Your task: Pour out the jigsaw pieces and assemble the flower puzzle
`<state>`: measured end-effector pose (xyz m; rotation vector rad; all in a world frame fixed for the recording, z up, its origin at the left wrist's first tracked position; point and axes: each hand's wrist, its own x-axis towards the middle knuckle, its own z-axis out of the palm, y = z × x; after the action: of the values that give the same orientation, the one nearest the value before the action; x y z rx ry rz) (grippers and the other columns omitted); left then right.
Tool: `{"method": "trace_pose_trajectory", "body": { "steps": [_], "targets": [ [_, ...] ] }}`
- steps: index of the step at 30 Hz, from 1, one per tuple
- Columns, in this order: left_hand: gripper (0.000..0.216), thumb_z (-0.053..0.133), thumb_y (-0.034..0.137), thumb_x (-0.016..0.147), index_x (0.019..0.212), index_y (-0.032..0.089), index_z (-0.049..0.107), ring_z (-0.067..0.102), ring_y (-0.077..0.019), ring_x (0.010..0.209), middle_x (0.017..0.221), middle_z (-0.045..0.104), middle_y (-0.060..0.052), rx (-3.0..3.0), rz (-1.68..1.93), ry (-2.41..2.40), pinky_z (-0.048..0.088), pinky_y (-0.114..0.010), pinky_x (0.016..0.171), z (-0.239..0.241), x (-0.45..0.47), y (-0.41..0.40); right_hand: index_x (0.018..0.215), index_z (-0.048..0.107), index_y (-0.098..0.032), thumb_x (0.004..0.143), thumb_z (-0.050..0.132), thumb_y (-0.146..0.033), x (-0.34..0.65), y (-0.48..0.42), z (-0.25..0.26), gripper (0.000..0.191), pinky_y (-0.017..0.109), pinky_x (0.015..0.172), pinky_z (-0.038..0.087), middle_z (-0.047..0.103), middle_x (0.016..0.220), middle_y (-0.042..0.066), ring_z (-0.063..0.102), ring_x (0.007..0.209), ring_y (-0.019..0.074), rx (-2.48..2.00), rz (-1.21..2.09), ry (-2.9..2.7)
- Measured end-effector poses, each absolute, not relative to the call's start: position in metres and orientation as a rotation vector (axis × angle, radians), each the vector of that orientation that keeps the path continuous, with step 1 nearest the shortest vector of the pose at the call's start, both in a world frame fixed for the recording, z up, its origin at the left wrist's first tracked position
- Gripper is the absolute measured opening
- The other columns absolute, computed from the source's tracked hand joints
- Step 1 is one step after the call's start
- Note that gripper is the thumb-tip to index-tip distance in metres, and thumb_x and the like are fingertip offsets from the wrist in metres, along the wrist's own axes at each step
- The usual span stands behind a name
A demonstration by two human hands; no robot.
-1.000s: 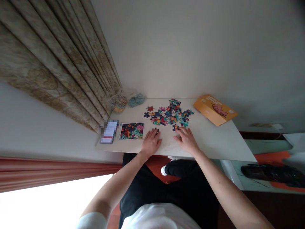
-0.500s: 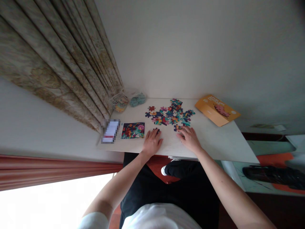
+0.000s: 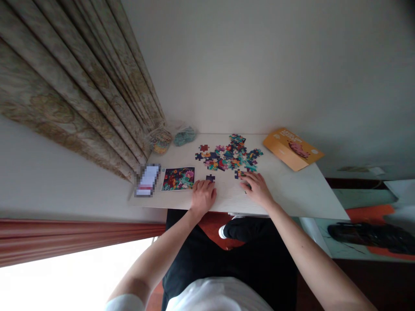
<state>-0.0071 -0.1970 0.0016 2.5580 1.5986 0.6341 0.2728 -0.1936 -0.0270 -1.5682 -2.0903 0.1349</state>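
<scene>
The left hand (image 3: 202, 196) rests on the table (image 3: 292, 190) with fingers loosely curled and nothing in its grasp, 1 dark puzzle piece (image 3: 210, 177) just beyond its fingertips. The right hand (image 3: 258, 190) lies flat and spread, holding nothing, its fingertips at a small multicoloured piece (image 3: 239, 174); I cannot tell whether they touch it. These 2 pieces are probably best slid flat between the hands and checked against the reference picture (image 3: 178, 178) just left of the left hand, clear of the loose pile (image 3: 230, 156) beyond.
</scene>
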Motion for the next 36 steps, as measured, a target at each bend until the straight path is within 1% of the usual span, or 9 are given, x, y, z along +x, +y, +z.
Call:
{"method": "trace_pose_trajectory", "body": {
  "steps": [4, 7, 10, 12, 16, 20, 25, 29, 36],
  "targets": [
    [0.028, 0.057, 0.018, 0.096, 0.119, 0.025, 0.072, 0.065, -0.0317, 0.113, 0.120, 0.073, -0.011, 2.554, 0.640, 1.584, 0.044, -0.054, 0.112, 0.0004, -0.0068, -0.1967, 0.118, 0.072, -0.025, 0.103, 0.050, -0.040, 0.2749, -0.1941, -0.0271, 0.031, 0.060, 0.115, 0.036, 0.071, 0.133, 0.011, 0.062, 0.128, 0.0328, -1.530, 0.176, -2.045],
    [0.030, 0.057, 0.018, 0.096, 0.121, 0.025, 0.071, 0.065, -0.0320, 0.115, 0.123, 0.072, -0.011, 2.564, 0.634, 1.581, 0.043, -0.055, 0.113, 0.0001, -0.0071, -0.1968, 0.117, 0.071, -0.024, 0.103, 0.051, -0.041, 0.2762, -0.1948, -0.0267, 0.030, 0.056, 0.112, 0.042, 0.073, 0.126, 0.012, 0.065, 0.120, 0.0316, -1.527, 0.172, -1.987],
    [0.029, 0.057, 0.018, 0.096, 0.121, 0.024, 0.071, 0.066, -0.0322, 0.113, 0.122, 0.072, -0.012, 2.565, 0.621, 1.579, 0.046, -0.053, 0.108, 0.0004, -0.0078, -0.1972, 0.115, 0.072, -0.024, 0.102, 0.052, -0.041, 0.2766, -0.1958, -0.0262, 0.030, 0.051, 0.106, 0.048, 0.074, 0.117, 0.013, 0.066, 0.113, 0.0311, -1.534, 0.143, -1.948],
    [0.028, 0.056, 0.018, 0.096, 0.119, 0.024, 0.072, 0.066, -0.0319, 0.111, 0.119, 0.073, -0.012, 2.576, 0.604, 1.573, 0.048, -0.052, 0.106, 0.0004, -0.0081, -0.1974, 0.113, 0.073, -0.023, 0.102, 0.053, -0.041, 0.2764, -0.1965, -0.0259, 0.030, 0.049, 0.103, 0.050, 0.074, 0.114, 0.013, 0.066, 0.110, 0.0311, -1.535, 0.125, -1.948],
    [0.028, 0.056, 0.016, 0.096, 0.118, 0.023, 0.072, 0.066, -0.0308, 0.115, 0.124, 0.073, -0.011, 2.616, 0.597, 1.550, 0.045, -0.052, 0.111, -0.0015, -0.0076, -0.1970, 0.119, 0.073, -0.022, 0.101, 0.056, -0.040, 0.2756, -0.1978, -0.0259, 0.031, 0.050, 0.105, 0.048, 0.074, 0.121, 0.012, 0.065, 0.113, 0.0318, -1.541, 0.099, -2.010],
    [0.032, 0.056, 0.017, 0.096, 0.125, 0.023, 0.070, 0.064, -0.0293, 0.123, 0.130, 0.072, -0.010, 2.623, 0.599, 1.566, 0.042, -0.053, 0.116, -0.0042, -0.0059, -0.1960, 0.121, 0.073, -0.022, 0.099, 0.060, -0.040, 0.2745, -0.1992, -0.0262, 0.032, 0.052, 0.108, 0.044, 0.072, 0.128, 0.012, 0.063, 0.119, 0.0326, -1.534, 0.059, -2.067],
    [0.036, 0.057, 0.019, 0.097, 0.131, 0.023, 0.068, 0.062, -0.0283, 0.128, 0.135, 0.070, -0.010, 2.620, 0.577, 1.613, 0.039, -0.052, 0.120, -0.0053, -0.0051, -0.1956, 0.125, 0.072, -0.023, 0.099, 0.060, -0.038, 0.2734, -0.2000, -0.0264, 0.033, 0.053, 0.109, 0.043, 0.071, 0.133, 0.012, 0.062, 0.122, 0.0326, -1.539, 0.030, -2.078],
    [0.037, 0.056, 0.020, 0.097, 0.132, 0.023, 0.067, 0.061, -0.0283, 0.129, 0.137, 0.069, -0.010, 2.624, 0.571, 1.614, 0.040, -0.052, 0.120, -0.0045, -0.0055, -0.1957, 0.119, 0.075, -0.023, 0.099, 0.060, -0.036, 0.2740, -0.1996, -0.0273, 0.028, 0.053, 0.108, 0.043, 0.072, 0.132, 0.012, 0.063, 0.121, 0.0328, -1.541, 0.022, -2.073],
    [0.036, 0.055, 0.019, 0.097, 0.130, 0.019, 0.067, 0.062, -0.0281, 0.127, 0.135, 0.069, -0.011, 2.621, 0.580, 1.593, 0.046, -0.048, 0.114, -0.0047, -0.0053, -0.1946, 0.113, 0.076, -0.022, 0.099, 0.061, -0.037, 0.2753, -0.1995, -0.0287, 0.026, 0.054, 0.109, 0.044, 0.072, 0.129, 0.013, 0.063, 0.120, 0.0330, -1.526, 0.054, -2.062]
  ]
}}
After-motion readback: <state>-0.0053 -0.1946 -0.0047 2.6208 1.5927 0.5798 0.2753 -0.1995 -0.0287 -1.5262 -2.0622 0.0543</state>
